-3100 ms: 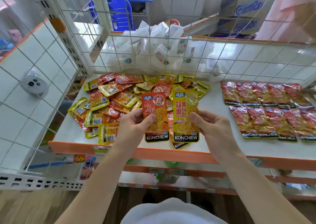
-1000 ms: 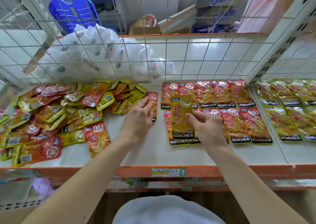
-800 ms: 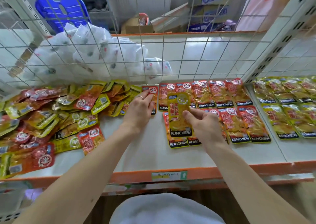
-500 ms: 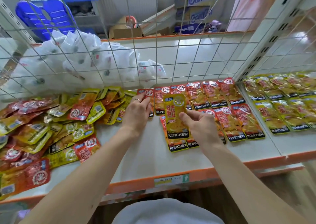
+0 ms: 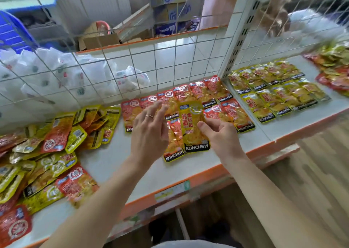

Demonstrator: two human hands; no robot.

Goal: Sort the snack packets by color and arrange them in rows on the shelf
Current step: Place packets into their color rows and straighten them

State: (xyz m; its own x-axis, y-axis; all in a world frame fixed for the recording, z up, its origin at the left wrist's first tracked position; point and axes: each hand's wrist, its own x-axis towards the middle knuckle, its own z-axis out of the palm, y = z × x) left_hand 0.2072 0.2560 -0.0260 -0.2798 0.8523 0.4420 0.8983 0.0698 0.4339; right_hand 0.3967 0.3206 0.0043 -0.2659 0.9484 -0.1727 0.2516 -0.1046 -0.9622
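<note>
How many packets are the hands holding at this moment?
1: a yellow packet, pinched by the right hand above the red rows. The left hand, fingers spread, grips none. One hidden behind the packet is possible.

head camera, close, facing down at shelf (image 5: 105, 159)

Both forearms are bare. The left forearm (image 5: 105, 191) comes in from 7 o'clock and reaches toward 1 o'clock. Its wrist is straight. The left hand (image 5: 149, 132) is palm down with the fingers (image 5: 157, 108) spread and loosely extended, gripping nothing, and a ring (image 5: 149, 116) sits on one finger. The right forearm (image 5: 264, 187) enters from 5 o'clock and points toward 11 o'clock. The right hand (image 5: 220, 136) lies at 3 o'clock of the left, close beside it. It pinches a yellow packet (image 5: 192, 132), with the thumb (image 5: 203, 127) laid across the packet's front and the other fingers hidden behind.
</note>
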